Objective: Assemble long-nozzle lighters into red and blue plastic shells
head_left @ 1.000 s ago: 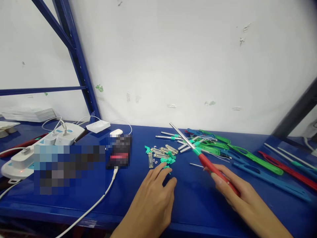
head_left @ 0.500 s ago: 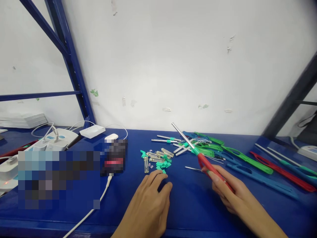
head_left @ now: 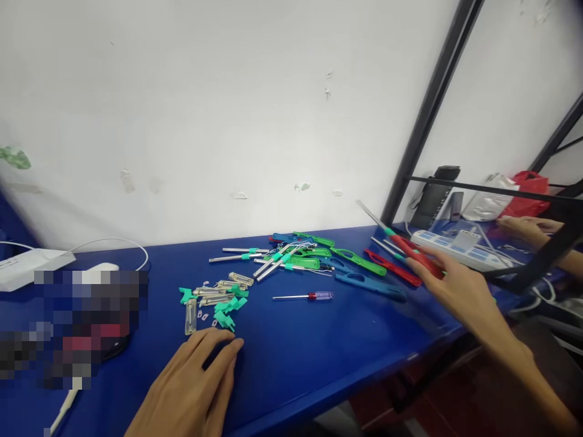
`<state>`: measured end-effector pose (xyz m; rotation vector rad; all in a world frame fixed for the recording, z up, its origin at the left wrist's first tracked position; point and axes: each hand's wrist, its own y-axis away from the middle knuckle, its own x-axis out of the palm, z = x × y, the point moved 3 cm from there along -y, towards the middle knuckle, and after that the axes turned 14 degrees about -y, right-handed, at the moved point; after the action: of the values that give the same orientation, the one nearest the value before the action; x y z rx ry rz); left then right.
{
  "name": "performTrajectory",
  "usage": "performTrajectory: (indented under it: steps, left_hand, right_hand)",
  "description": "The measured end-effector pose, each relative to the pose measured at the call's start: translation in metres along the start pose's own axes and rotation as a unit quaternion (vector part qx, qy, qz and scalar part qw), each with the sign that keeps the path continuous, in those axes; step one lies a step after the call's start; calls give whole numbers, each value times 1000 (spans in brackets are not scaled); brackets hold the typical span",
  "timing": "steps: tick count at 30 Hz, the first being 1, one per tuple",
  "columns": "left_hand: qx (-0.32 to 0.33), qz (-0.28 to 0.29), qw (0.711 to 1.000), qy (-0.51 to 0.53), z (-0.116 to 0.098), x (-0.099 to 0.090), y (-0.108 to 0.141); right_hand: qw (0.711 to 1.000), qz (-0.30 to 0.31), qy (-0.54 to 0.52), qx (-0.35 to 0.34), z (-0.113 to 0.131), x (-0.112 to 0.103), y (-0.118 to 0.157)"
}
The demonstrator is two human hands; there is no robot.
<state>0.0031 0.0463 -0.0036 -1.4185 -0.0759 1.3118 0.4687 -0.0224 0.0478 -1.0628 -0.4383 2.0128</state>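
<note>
My right hand [head_left: 449,279] is out at the right, its fingers round a red lighter [head_left: 419,256] whose metal tube points up and left. On the blue table near the front lies my left hand [head_left: 195,376], empty, with fingers bent and slightly apart, just below some teal plastic pieces [head_left: 226,312]. Clear plastic tanks [head_left: 190,317] are scattered beside those pieces. Behind them is a pile of metal tubes [head_left: 273,262] with wires and green casings [head_left: 359,261]. A screwdriver [head_left: 321,295] with a purple handle lies in front of the pile.
Blue casings [head_left: 371,285] and a red casing [head_left: 396,270] lie right of the pile. A dark shelf frame [head_left: 430,115] and a power strip [head_left: 460,249] stand beyond. Another person's hands [head_left: 531,229] show at far right. A white cable and box [head_left: 39,267] are at left.
The view has turned to the right. My right hand has carried the red lighter rightward, away from the screwdriver, which now shows whole. My left hand stays near the teal pieces.
</note>
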Motion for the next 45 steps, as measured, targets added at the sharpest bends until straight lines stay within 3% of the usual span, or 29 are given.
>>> performTrajectory:
  steps: [4,9,15,23,29,32,36,37,39,42,45]
  left_hand:
    - [4,-14,1000,-5,1,2,0]
    - [5,9,1000,3,3,7,6]
    - [14,48,999,15,3,11,13]
    - [34,54,998,3,0,4,5]
    - [14,64,998,1,-2,-2,1]
    - [16,51,999,-3,-2,-3,1]
    - [4,71,997,9,-2,-4,0]
    - [-4,78,997,15,-3,-4,0]
    - [-21,85,996,30,-4,-5,-2]
    - [-32,84,995,49,-5,-7,-4]
    - [-35,78,994,64,-6,-8,-5]
  right_hand:
    - [989,6,150,2,-47,-14,-14]
    - [969,42,243,-28,-87,-3,-10]
    - [957,33,280,-72,-97,12,-14]
    - [952,122,241,-145,-74,37,-8]
    - [967,129,165,-144,-58,43,-6]
    - [979,96,119,-132,-40,37,-11]
    - [993,20,46,-107,-2,19,-4]
    - [994,26,20,-105,10,17,2]
    - [989,78,-40,-115,38,23,22]
    - [965,182,-114,-154,80,50,56]
    - [948,213,-156,-179,109,81,77]
